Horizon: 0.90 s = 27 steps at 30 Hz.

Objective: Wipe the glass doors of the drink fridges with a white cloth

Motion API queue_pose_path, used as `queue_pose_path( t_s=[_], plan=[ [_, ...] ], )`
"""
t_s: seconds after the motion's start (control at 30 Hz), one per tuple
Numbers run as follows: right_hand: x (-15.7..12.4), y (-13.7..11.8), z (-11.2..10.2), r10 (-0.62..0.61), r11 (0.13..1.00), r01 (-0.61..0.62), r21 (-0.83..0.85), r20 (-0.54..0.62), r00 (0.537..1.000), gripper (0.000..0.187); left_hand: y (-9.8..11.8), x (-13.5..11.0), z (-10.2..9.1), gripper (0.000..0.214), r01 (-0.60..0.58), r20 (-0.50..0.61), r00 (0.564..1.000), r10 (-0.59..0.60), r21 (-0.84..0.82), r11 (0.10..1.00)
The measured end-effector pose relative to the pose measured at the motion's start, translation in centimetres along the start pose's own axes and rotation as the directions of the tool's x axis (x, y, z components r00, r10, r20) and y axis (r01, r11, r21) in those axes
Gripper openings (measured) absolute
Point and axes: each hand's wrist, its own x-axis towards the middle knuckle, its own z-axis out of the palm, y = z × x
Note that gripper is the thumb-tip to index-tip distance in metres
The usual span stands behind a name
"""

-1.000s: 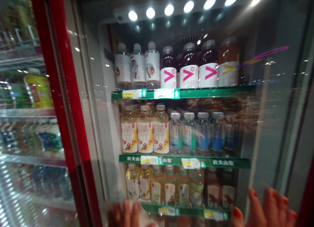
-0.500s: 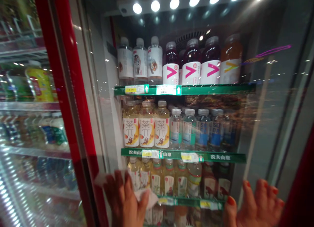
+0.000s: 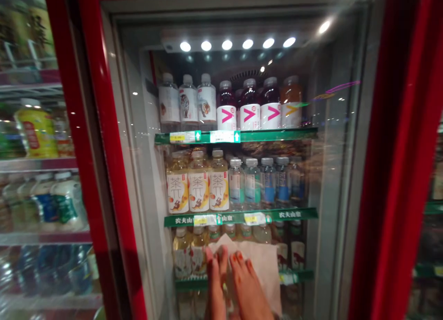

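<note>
The sheet [image 3: 266, 267] lay spread before the lower bottles, low on the glass door [image 3: 320, 186]. The right hand [image 3: 252, 290] rested on it, fingers straight and near together, its grip flattened rather than curled around anything. The left hand [image 3: 216, 294] stood just beside, at the sheet's left edge; whether its grip pinched that edge could not be told. Bare glass left room above and on both sides, bounded by the grey frame [image 3: 362, 149].
</note>
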Motion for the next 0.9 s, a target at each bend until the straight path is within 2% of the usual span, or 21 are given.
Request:
queue_pose_path(
  t_s=[0.07, 0.13, 0.17, 0.23, 0.27, 0.3, 0.33, 0.4, 0.47, 0.5, 0.53, 0.57, 0.6, 0.67, 0.7, 0.73, 0.77, 0.8, 0.83, 0.87, 0.9],
  plan=[
    [-0.1, 1.7, -0.1, -0.015, 1.000, 0.015, -0.002, 0.111, 0.994, 0.068, -2.7, 0.8, -2.1, 0.089, -0.048, -0.087, 0.996, 0.037, -0.129, 0.991],
    [0.9, 5.5, -1.1, 0.137, 0.989, -0.125, -0.080, 0.166, 0.977, 0.072, -5.2, 2.0, -4.2, 0.095, -0.092, -0.222, 0.974, 0.055, -0.161, 0.983],
    [2.0, 7.5, -1.6, 0.270, 0.958, -0.250, -0.138, 0.149, 0.951, 0.073, -6.2, 2.8, -5.0, 0.092, -0.095, -0.263, 0.963, 0.060, -0.125, 0.988],
    [5.1, 10.6, -2.2, 0.517, 0.841, -0.497, -0.214, 0.041, 0.855, 0.074, -7.0, 4.6, -6.2, 0.086, -0.062, -0.275, 0.959, 0.069, 0.032, 0.998],
    [6.7, 11.1, -2.2, 0.579, 0.794, -0.566, -0.221, -0.004, 0.815, 0.074, -6.9, 5.5, -6.4, 0.085, -0.045, -0.263, 0.962, 0.074, 0.114, 0.992],
    [8.0, 10.8, -2.0, 0.591, 0.784, -0.580, -0.220, -0.018, 0.806, 0.074, -6.6, 6.3, -6.5, 0.084, -0.041, -0.259, 0.962, 0.087, 0.177, 0.983],
    [8.7, 9.8, -1.7, 0.548, 0.818, -0.534, -0.213, 0.006, 0.837, 0.074, -6.2, 6.9, -6.4, 0.084, -0.052, -0.268, 0.957, 0.112, 0.221, 0.974],
    [8.0, 6.7, -1.3, 0.300, 0.947, -0.277, -0.164, 0.134, 0.945, 0.076, -5.4, 7.7, -6.0, 0.083, -0.069, -0.304, 0.941, 0.151, 0.263, 0.962],
    [5.0, 4.6, -1.3, 0.036, 0.996, -0.016, -0.088, 0.229, 0.973, 0.081, -5.1, 7.9, -5.6, 0.082, -0.071, -0.314, 0.937, 0.154, 0.262, 0.963],
    [3.2, 4.6, -1.7, 0.001, 0.997, 0.018, -0.076, 0.243, 0.970, 0.083, -5.2, 7.8, -5.4, 0.082, -0.067, -0.311, 0.939, 0.149, 0.258, 0.964],
    [1.7, 5.4, -2.1, 0.053, 0.995, -0.031, -0.093, 0.237, 0.970, 0.085, -5.3, 7.6, -5.3, 0.082, -0.063, -0.305, 0.942, 0.143, 0.257, 0.964],
    [0.8, 6.8, -2.7, 0.182, 0.979, -0.156, -0.131, 0.211, 0.960, 0.084, -5.4, 7.5, -5.3, 0.082, -0.063, -0.299, 0.944, 0.142, 0.257, 0.964],
    [0.6, 8.5, -3.2, 0.348, 0.932, -0.321, -0.170, 0.164, 0.923, 0.081, -5.5, 7.4, -5.3, 0.082, -0.064, -0.298, 0.944, 0.142, 0.257, 0.964],
    [2.0, 11.3, -3.7, 0.621, 0.772, -0.603, -0.201, 0.031, 0.783, 0.074, -5.5, 7.4, -5.4, 0.082, -0.065, -0.305, 0.942, 0.143, 0.253, 0.965],
    [3.3, 11.5, -3.4, 0.686, 0.710, -0.677, -0.195, -0.026, 0.727, 0.073, -5.4, 7.5, -5.5, 0.081, -0.064, -0.313, 0.939, 0.143, 0.248, 0.967],
    [4.6, 10.8, -2.8, 0.701, 0.692, -0.699, -0.182, -0.059, 0.710, 0.073, -5.3, 7.6, -5.6, 0.081, -0.066, -0.323, 0.935, 0.145, 0.245, 0.967],
    [5.5, 9.0, -2.1, 0.669, 0.722, -0.667, -0.185, -0.061, 0.741, 0.077, -5.2, 7.8, -5.6, 0.081, -0.069, -0.325, 0.934, 0.148, 0.242, 0.968],
    [5.9, 6.6, -1.3, 0.575, 0.803, -0.564, -0.192, 0.005, 0.818, 0.079, -5.0, 7.9, -5.7, 0.081, -0.076, -0.324, 0.934, 0.153, 0.239, 0.968],
    [5.6, 3.9, -0.5, 0.406, 0.907, -0.386, -0.169, 0.103, 0.908, 0.077, -4.9, 8.0, -5.8, 0.081, -0.083, -0.322, 0.933, 0.159, 0.238, 0.968],
    [4.7, 1.5, 0.0, 0.207, 0.973, -0.192, -0.127, 0.123, 0.971, 0.070, -4.9, 8.0, -5.8, 0.081, -0.087, -0.323, 0.932, 0.163, 0.237, 0.968],
    [3.3, -0.2, 0.3, 0.075, 0.991, -0.065, -0.120, 0.075, 0.994, 0.057, -5.0, 8.0, -5.8, 0.081, -0.086, -0.322, 0.933, 0.162, 0.237, 0.968]
  ],
)
